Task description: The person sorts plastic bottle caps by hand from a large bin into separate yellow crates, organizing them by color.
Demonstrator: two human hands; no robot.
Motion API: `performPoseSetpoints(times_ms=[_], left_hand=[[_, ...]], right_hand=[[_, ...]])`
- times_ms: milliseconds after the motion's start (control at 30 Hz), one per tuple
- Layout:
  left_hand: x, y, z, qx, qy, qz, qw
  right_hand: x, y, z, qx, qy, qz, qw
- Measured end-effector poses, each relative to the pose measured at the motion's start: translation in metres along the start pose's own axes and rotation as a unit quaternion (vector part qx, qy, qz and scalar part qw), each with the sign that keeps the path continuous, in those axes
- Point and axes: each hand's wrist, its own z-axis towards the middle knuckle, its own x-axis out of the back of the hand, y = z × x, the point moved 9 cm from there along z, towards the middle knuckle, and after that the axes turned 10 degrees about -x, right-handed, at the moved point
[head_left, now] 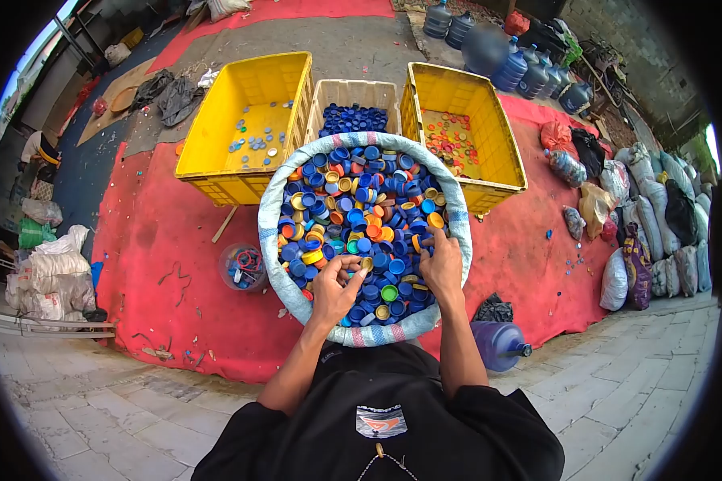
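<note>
A round sack (276, 264) with a rolled pale-blue rim stands in front of me, full of blue, yellow, orange and green bottle caps (381, 260). Over its lower left part, my left hand (338, 289) has thumb and fingers closed around a yellowish cap (367, 264). My right hand (444, 262) is over the right side of the caps, fingers bent down among them; whether it holds a cap is not visible. Beyond the sack, a pale crate (319, 94) holds blue caps.
A yellow crate (249, 80) with scattered pale caps stands left, another yellow crate (467, 88) with red and orange caps right. A small tub (242, 267) sits left of the sack, a large bottle (497, 345) right. Filled sacks (650, 224) line the far right.
</note>
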Motion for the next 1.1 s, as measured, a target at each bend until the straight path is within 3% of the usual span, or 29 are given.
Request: performPoseSetpoints(times_ms=[100, 133, 233, 333, 367, 467, 567, 700, 867, 967, 1000, 1033, 1067, 1100], left_hand=[[-0.007, 0.008, 0.009, -0.083, -0.017, 0.068, 0.994], [-0.01, 0.006, 0.01, -0.052, -0.037, 0.08, 0.995], [-0.021, 0.01, 0.019, -0.078, -0.082, 0.115, 0.987], [-0.031, 0.02, 0.024, -0.132, -0.112, 0.157, 0.972], [-0.035, 0.021, 0.026, -0.139, -0.127, 0.175, 0.966], [-0.044, 0.019, 0.03, -0.153, -0.175, 0.208, 0.95], [-0.051, 0.013, 0.034, -0.142, -0.217, 0.207, 0.943], [-0.053, 0.009, 0.041, -0.115, -0.24, 0.194, 0.944], [-0.048, 0.013, 0.043, -0.139, -0.219, 0.149, 0.954], [-0.038, -0.015, 0.041, 0.057, -0.163, -0.158, 0.972], [-0.031, -0.002, 0.04, 0.059, -0.113, -0.254, 0.959], [-0.029, -0.001, 0.037, 0.089, -0.092, -0.356, 0.926], [-0.025, -0.002, 0.034, 0.119, -0.068, -0.454, 0.881], [-0.024, -0.001, 0.03, 0.146, -0.044, -0.546, 0.824]], right_hand=[[-0.009, 0.009, 0.002, -0.009, -0.015, -0.011, 1.0], [-0.012, 0.012, 0.003, -0.012, -0.022, -0.013, 1.0], [-0.008, 0.011, 0.003, -0.023, -0.026, 0.033, 0.999], [0.01, 0.011, 0.0, -0.061, -0.019, 0.123, 0.99], [0.014, 0.014, -0.001, -0.057, -0.012, 0.21, 0.976], [0.031, 0.02, -0.009, -0.074, -0.031, 0.425, 0.902], [0.025, 0.03, -0.022, -0.172, -0.122, 0.706, 0.676], [0.01, 0.042, -0.041, -0.166, -0.148, 0.8, 0.557], [-0.006, 0.038, -0.069, -0.285, -0.125, 0.812, 0.493], [-0.014, 0.041, -0.059, -0.242, -0.201, 0.753, 0.578], [-0.01, 0.042, -0.055, -0.246, -0.175, 0.64, 0.707], [-0.001, 0.033, -0.045, -0.184, -0.153, 0.509, 0.827], [0.006, 0.02, -0.036, -0.115, -0.126, 0.36, 0.917], [0.013, 0.005, -0.03, -0.042, -0.093, 0.199, 0.975]])
